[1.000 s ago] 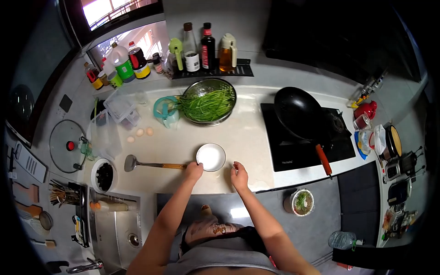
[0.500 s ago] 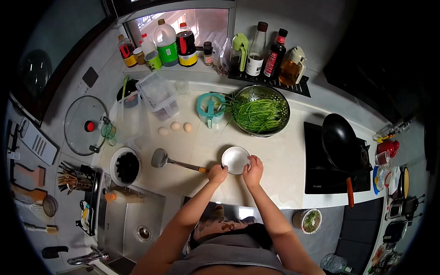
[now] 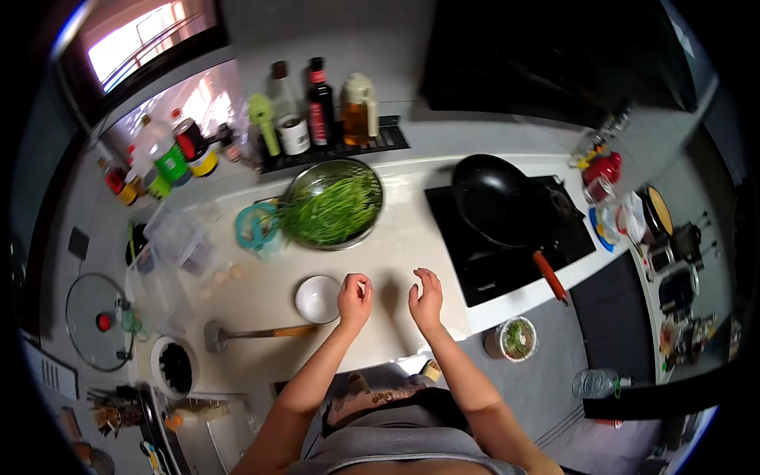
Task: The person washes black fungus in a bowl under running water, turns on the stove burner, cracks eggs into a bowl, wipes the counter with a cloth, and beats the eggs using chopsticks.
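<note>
Hands are apart above the front edge of the bench [image 3: 412,214]: the left hand [image 3: 355,301] has curled fingers beside the white bowl [image 3: 318,301], whether touching it or holding anything cannot be told; the right hand [image 3: 426,299] is partly open, holding nothing visible. The greens [image 3: 332,210] are gathered in the colander [image 3: 381,195] near the back edge, not in the wok [image 3: 491,198]. Blurred eggs [image 3: 236,271] look uncracked, and the spatula [image 3: 273,333] lies unheld near the front edge.
</note>
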`<state>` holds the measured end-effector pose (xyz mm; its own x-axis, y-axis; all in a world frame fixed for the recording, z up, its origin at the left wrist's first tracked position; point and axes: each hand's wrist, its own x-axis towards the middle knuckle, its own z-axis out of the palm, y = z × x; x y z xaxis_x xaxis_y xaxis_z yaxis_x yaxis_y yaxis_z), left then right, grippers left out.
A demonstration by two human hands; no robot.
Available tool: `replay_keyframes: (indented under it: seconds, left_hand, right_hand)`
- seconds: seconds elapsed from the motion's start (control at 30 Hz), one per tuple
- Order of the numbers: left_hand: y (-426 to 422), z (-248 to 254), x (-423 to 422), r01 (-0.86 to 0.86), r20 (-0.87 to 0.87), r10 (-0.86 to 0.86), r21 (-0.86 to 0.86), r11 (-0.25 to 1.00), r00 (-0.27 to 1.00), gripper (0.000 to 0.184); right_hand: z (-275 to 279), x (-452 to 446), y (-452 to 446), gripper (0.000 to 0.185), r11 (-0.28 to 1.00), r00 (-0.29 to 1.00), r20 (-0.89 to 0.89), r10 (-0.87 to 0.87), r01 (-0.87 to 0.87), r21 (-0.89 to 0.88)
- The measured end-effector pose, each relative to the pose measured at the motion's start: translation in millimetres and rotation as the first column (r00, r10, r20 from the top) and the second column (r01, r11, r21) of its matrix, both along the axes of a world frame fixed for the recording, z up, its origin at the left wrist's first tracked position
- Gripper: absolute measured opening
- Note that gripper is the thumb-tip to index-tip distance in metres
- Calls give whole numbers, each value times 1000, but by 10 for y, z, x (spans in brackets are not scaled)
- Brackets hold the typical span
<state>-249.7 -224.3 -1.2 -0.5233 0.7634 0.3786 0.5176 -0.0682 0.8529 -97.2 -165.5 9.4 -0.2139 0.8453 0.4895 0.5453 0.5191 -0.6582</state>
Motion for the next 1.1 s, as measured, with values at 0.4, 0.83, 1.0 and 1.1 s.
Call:
replay_keyframes:
  seconds: [0.4, 0.83, 1.0, 1.1]
  left_hand:
    - [1173, 323, 2727, 350, 144, -345, -9, 937, 927, 7]
    - [2066, -104, 4088, 391, 905, -54, -129, 911, 422, 25]
    - [2092, 384, 3506, 394, 933, 35, -185, 900, 358, 31]
    - [2119, 556, 3113, 471, 942, 31, -196, 860, 335, 28]
  right_hand:
    - [747, 2446, 1029, 22, 928, 949, 122, -291, 249, 277]
    - [388, 3616, 1622, 46, 796, 998, -48, -39, 2, -606]
    - [-192, 3724, 2052, 29, 796, 990, 52, -129, 135, -590]
    - [-344, 3721, 2316, 28, 848, 906, 376, -192, 346, -401]
